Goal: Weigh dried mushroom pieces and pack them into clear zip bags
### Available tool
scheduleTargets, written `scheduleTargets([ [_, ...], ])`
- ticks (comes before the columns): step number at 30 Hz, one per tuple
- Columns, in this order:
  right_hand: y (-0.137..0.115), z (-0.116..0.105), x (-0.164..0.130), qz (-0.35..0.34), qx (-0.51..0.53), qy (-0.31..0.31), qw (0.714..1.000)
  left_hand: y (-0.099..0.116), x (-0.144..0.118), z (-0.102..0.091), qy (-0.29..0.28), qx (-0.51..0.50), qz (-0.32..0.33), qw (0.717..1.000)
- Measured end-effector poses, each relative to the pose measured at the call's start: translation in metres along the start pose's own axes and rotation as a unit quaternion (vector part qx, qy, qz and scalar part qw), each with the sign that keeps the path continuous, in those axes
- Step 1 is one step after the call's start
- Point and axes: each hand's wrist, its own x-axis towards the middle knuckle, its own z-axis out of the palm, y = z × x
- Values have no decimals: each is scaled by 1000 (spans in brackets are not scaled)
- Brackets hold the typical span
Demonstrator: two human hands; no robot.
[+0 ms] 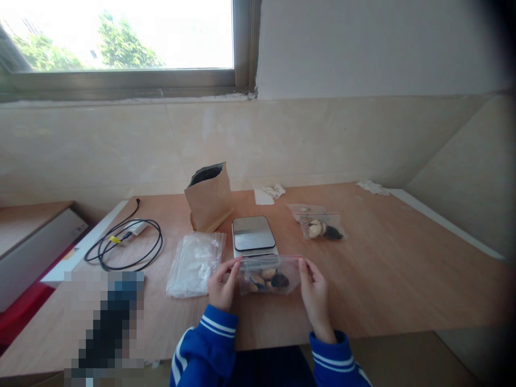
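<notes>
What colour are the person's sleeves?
The sleeves are bright blue with white stripes at the cuffs, seen in the head view.

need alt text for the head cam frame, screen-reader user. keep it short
Two hands, left and right, hold a clear zip bag of dark and pale pieces by its top corners over a wooden table. Behind it sit a small digital scale, an open brown paper pouch, a stack of empty clear bags, two filled bags and a coiled black cable.
</notes>
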Motion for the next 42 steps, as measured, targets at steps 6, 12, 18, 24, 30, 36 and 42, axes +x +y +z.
scheduleTargets([
  [6,-1,-3,2,18,36,-22,999,-2,0,-1,-11,51,47,998],
  [12,-9,-3,0,17,66,-54,996,-5,-1,0,25,100,94,990],
  [18,-5,-1,1,33,93,-69,993,-7,0,1,28,115,115,986],
  [24,-3,2,1,43,103,-77,991,1,0,1,-21,68,90,993],
  [30,-5,2,0,50,110,-82,989,-1,0,2,-16,53,66,996],
  [36,-1,0,0,67,112,-63,989,-7,0,1,-13,43,54,997],
  [42,-5,3,-2,80,158,-80,981,-5,1,2,-23,7,40,999],
])
